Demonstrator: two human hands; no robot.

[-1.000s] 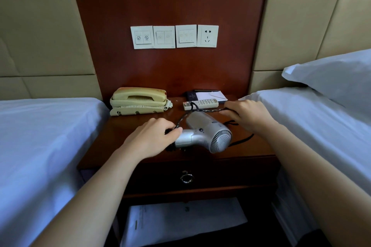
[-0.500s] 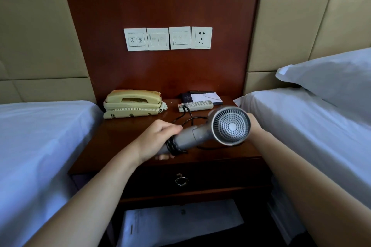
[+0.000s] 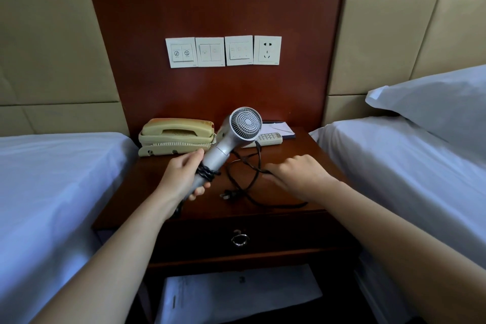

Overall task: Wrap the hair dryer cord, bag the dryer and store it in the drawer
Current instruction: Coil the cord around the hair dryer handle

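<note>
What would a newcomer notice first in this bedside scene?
The silver hair dryer stands out, held above the dark nightstand by the left hand, its round grille facing the camera. A few turns of black cord circle its handle, and the rest trails loose over the tabletop to the right hand, which pinches it. Behind sits a beige telephone, under white wall switches.

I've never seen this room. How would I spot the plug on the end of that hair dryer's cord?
Find the dark wooden nightstand between the two white beds. Toward its front edge, just right of the left hand gripping the hair dryer, lies the plug. It is the only stubby end of the cord, with prongs; the rest is thin black loops.
</note>
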